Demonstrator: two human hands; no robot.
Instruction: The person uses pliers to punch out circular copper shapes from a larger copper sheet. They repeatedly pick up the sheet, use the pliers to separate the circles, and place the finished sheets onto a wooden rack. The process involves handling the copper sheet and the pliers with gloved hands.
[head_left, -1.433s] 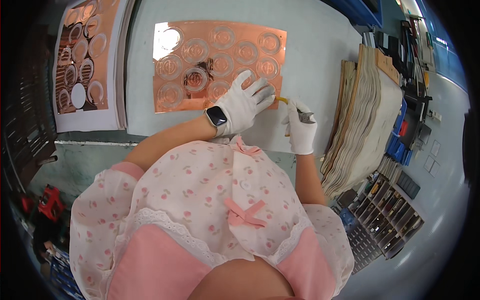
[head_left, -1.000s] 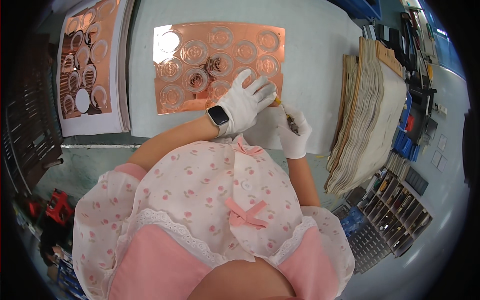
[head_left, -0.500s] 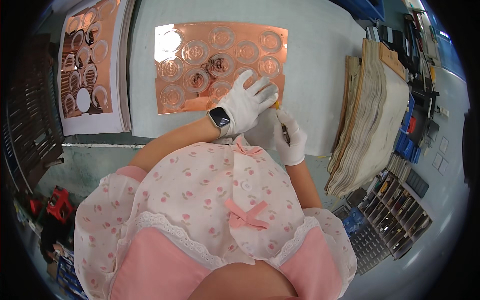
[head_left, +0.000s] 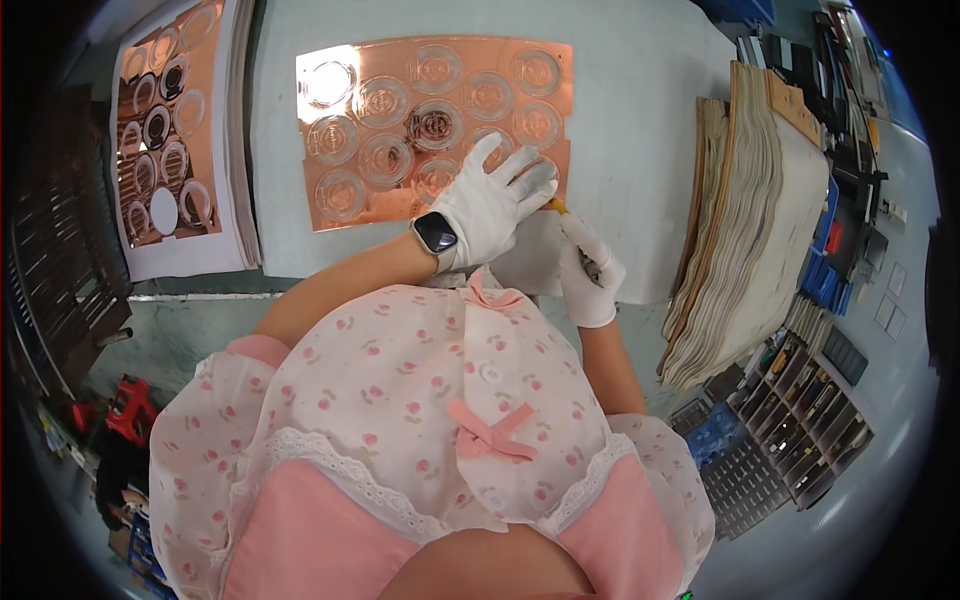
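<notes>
A shiny copper-coloured sheet (head_left: 390, 212) with rows of round embossed shapes lies flat on the pale worktable. My left hand (head_left: 490, 200), white-gloved and wearing a square watch (head_left: 436, 233) at the wrist, rests with spread fingers on the sheet's near right part. Several embossed circles are partly hidden under it. In my gloved right hand (head_left: 590, 265) is a slim tool (head_left: 558, 205) with a yellow front end, its dark and metallic body mostly covered by my fingers. The tool's tip meets the sheet's near right corner, next to my left fingertips; its exact contact is hidden.
To the left, a similar copper sheet (head_left: 205, 150) lies on a stack of white paper (head_left: 190, 258), with a white disc (head_left: 164, 212) on it. A thick pile of worn sheets (head_left: 755, 220) stands at the right. Beyond it is a compartmented rack (head_left: 805, 420).
My right hand has shifted slightly right, and the tool now slants more to the left. The left hand stays spread on the sheet. The whole view has shifted slightly.
</notes>
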